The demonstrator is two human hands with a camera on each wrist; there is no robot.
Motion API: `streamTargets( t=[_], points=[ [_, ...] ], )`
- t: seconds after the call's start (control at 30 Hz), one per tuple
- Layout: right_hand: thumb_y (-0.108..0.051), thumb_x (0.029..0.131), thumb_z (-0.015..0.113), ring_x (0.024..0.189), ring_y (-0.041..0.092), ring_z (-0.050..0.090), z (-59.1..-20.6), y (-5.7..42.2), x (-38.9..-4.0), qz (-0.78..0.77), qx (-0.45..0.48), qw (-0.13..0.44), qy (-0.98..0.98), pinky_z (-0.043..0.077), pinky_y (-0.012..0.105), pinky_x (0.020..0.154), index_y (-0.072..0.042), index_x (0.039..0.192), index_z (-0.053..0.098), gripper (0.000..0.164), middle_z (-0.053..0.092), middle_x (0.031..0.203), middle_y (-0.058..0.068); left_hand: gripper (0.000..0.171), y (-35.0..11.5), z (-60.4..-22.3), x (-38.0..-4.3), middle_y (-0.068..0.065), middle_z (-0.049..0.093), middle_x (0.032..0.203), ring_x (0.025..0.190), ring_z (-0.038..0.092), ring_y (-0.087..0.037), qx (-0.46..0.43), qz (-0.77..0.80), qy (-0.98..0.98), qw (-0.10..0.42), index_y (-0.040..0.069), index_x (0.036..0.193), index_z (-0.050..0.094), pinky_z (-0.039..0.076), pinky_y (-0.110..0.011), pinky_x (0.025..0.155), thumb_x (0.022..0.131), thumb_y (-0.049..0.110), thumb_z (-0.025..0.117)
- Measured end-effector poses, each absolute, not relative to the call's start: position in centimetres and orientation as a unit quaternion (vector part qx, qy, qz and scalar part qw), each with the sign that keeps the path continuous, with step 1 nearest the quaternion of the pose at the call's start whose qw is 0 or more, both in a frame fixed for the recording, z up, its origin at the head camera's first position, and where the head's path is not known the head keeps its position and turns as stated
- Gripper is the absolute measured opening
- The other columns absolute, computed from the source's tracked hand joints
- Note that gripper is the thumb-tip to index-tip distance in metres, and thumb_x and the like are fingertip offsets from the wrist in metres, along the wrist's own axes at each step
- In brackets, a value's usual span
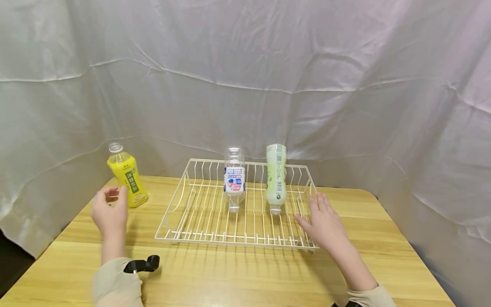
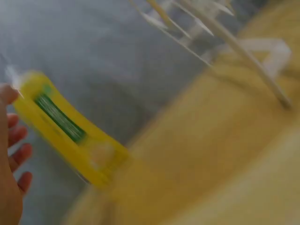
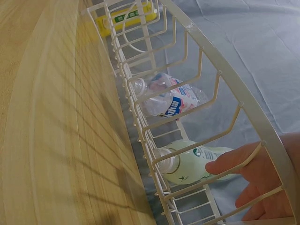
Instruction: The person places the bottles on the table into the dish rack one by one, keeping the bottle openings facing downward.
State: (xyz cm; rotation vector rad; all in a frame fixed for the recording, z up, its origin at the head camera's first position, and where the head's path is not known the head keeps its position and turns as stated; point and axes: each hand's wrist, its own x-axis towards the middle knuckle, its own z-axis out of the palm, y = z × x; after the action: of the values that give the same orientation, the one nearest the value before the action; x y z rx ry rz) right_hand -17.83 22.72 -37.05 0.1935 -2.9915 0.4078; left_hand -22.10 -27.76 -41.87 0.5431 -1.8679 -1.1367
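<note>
A yellow-labelled drink bottle (image 1: 130,177), capless, stands upright on the table at the left. My left hand (image 1: 110,211) is beside its lower part, fingers loosely bent and nothing in the grasp; in the left wrist view the bottle (image 2: 65,126) is blurred past the fingertips. A white wire dish rack (image 1: 245,244) occupies the middle. Two bottles lean neck-down in it: a clear one with a white and blue label (image 1: 234,179) and a pale green one (image 1: 276,175). At the rack's right side my right hand (image 1: 326,221) rests with fingers extended, close to the green bottle.
The wooden table (image 1: 215,277) runs out to a rounded corner at the back right. Behind and on both sides hangs a grey cloth (image 1: 245,111). A black wrist-camera mount (image 1: 142,265) sticks out from the left sleeve.
</note>
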Motion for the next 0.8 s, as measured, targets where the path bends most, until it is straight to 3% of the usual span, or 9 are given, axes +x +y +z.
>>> streamTargets(
  t=[0.27,0.33,0.43,0.57,0.8],
  points=[
    [-0.048,0.096,0.052,0.143,0.054,0.015,-37.1,22.8,-17.9,0.134,0.068,0.059,-0.987,0.018,0.065,0.114,0.01,0.148,0.024,0.083,0.014,0.155,0.036,0.04,-28.4,-45.6,-22.4,0.031,0.047,0.083,0.079,0.044,0.012,0.272,-0.493,-0.717,0.411,0.004,0.115,0.064,0.034,-0.013,0.078,0.089,0.034,0.067],
    [-0.048,0.096,0.052,0.143,0.054,0.015,-37.0,22.8,-17.9,0.136,0.068,0.061,-0.987,0.018,0.066,0.113,0.01,0.148,0.024,0.083,0.014,0.155,0.036,0.045,-28.5,-45.7,-22.5,0.026,0.049,0.089,0.087,0.045,0.006,0.286,-0.49,-0.725,0.39,0.005,0.12,0.061,0.034,-0.018,0.084,0.089,0.037,0.067],
    [-0.048,0.096,0.052,0.143,0.054,0.015,-37.0,22.9,-18.0,0.136,0.068,0.06,-0.986,0.019,0.067,0.113,0.01,0.148,0.025,0.083,0.014,0.155,0.037,0.054,-28.5,-45.8,-22.7,0.007,0.056,0.108,0.106,0.047,-0.011,0.296,-0.475,-0.753,0.346,0.007,0.129,0.056,0.033,-0.033,0.097,0.089,0.042,0.066],
    [-0.048,0.096,0.052,0.144,0.054,0.014,-37.1,23.0,-18.1,0.136,0.067,0.054,-0.987,0.019,0.067,0.113,0.009,0.149,0.023,0.083,0.012,0.155,0.036,0.061,-28.4,-46.1,-22.7,-0.015,0.051,0.131,0.125,0.039,-0.035,0.293,-0.462,-0.781,0.302,0.007,0.136,0.048,0.027,-0.052,0.105,0.09,0.045,0.063],
    [-0.047,0.096,0.053,0.144,0.053,0.014,-37.2,23.1,-18.1,0.136,0.067,0.056,-0.987,0.018,0.065,0.114,0.009,0.149,0.025,0.082,0.012,0.156,0.035,0.071,-28.7,-46.2,-23.1,-0.016,0.049,0.136,0.132,0.034,-0.04,0.295,-0.435,-0.812,0.254,0.011,0.143,0.042,0.023,-0.058,0.108,0.089,0.051,0.063]
  ],
)
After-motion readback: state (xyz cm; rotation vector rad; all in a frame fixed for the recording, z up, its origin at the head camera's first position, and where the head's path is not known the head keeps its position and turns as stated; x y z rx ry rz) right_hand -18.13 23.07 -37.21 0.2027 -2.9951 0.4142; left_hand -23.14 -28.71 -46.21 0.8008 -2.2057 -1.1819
